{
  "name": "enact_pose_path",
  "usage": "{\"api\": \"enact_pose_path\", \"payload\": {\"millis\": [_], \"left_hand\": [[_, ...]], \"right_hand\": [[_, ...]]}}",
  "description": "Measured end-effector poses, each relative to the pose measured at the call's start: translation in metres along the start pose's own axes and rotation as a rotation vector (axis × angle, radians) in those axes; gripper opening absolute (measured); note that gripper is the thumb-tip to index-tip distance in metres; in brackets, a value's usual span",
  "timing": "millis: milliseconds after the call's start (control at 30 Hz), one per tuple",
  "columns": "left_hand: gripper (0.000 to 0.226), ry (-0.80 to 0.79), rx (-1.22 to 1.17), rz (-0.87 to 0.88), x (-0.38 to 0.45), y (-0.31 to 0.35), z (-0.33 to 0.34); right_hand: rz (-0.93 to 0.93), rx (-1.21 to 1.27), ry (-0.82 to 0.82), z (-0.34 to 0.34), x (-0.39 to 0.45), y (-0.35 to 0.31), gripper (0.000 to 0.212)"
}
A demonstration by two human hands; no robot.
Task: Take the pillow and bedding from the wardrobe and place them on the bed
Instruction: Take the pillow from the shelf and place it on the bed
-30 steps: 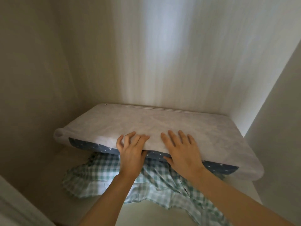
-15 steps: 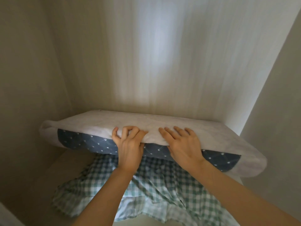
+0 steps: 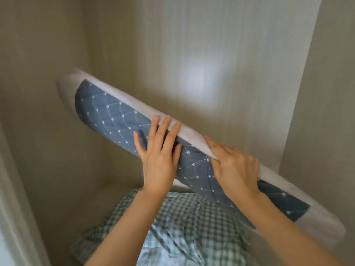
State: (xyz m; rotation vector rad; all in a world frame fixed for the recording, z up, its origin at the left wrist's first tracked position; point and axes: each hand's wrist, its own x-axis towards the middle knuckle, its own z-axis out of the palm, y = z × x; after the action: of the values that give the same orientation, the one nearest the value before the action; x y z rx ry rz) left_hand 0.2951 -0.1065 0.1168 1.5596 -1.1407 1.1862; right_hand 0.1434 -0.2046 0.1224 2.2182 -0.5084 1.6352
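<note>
We see the pillow lifted inside the wardrobe, tilted so that its long edge faces us: its upper end sits at about ten o'clock of the view, its lower end runs down to about four o'clock. The face toward us is blue quilted cloth with small white dots, bordered by a pale grey band along the top and at both ends. The upper end is blurred.

Both hands grasp it near the middle. The left hand lies against the blue face with its fingers stretched up over the grey top edge; we cannot see its thumb. The right hand, just beside it toward four o'clock, curls its fingers over the same grey edge and pinches the cloth there. Both bare forearms reach in from the bottom of the view.

Below the pillow, at six o'clock, we see green and white checked bedding lying crumpled on the wardrobe floor, apart from the raised pillow. Pale wood-grain panels close the space behind and to either side, with a bright patch on the back panel at about one o'clock.
</note>
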Motion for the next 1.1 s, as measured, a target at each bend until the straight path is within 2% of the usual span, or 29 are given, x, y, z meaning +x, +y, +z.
{"api": "enact_pose_path", "payload": {"millis": [200,267,367,533,667,700,767,800,900,1000,1100], "left_hand": [[0.060,0.004,-0.237,-0.322,-0.004,-0.001,-0.010],[0.059,0.010,-0.268,-0.343,-0.011,-0.001,-0.018],[0.058,0.040,-0.225,-0.315,-0.029,0.029,-0.058],[0.057,0.036,-0.122,-0.275,-0.061,0.053,-0.116],[0.056,0.036,-0.070,-0.442,-0.080,0.043,-0.147],[0.057,0.028,-0.063,-0.499,-0.085,0.039,-0.154],[0.056,-0.003,-0.025,-0.555,-0.095,0.034,-0.170],[0.055,-0.017,-0.013,-0.571,-0.100,0.033,-0.177],[0.053,-0.024,-0.038,-0.696,-0.109,0.041,-0.191],[0.048,0.001,-0.177,-0.857,-0.107,0.050,-0.197],[0.065,0.089,-0.345,-1.010,-0.099,0.043,-0.204]], "right_hand": [[0.258,0.118,-0.014,-0.011,-0.010,-0.016,0.034],[0.321,0.182,0.020,-0.017,-0.018,-0.025,0.027],[0.367,0.343,0.029,-0.059,-0.043,-0.027,0.021],[0.450,0.584,0.005,-0.104,-0.080,-0.028,0.025],[0.545,0.754,-0.019,-0.126,-0.094,-0.031,0.013],[0.574,0.822,-0.019,-0.131,-0.096,-0.031,0.016],[0.625,0.960,-0.002,-0.144,-0.097,-0.032,0.042],[0.630,1.015,0.018,-0.151,-0.098,-0.031,0.047],[0.685,1.128,0.070,-0.167,-0.098,-0.029,0.050],[0.681,1.207,0.111,-0.179,-0.098,-0.027,0.057],[0.636,1.272,0.119,-0.181,-0.093,-0.030,0.057]]}}
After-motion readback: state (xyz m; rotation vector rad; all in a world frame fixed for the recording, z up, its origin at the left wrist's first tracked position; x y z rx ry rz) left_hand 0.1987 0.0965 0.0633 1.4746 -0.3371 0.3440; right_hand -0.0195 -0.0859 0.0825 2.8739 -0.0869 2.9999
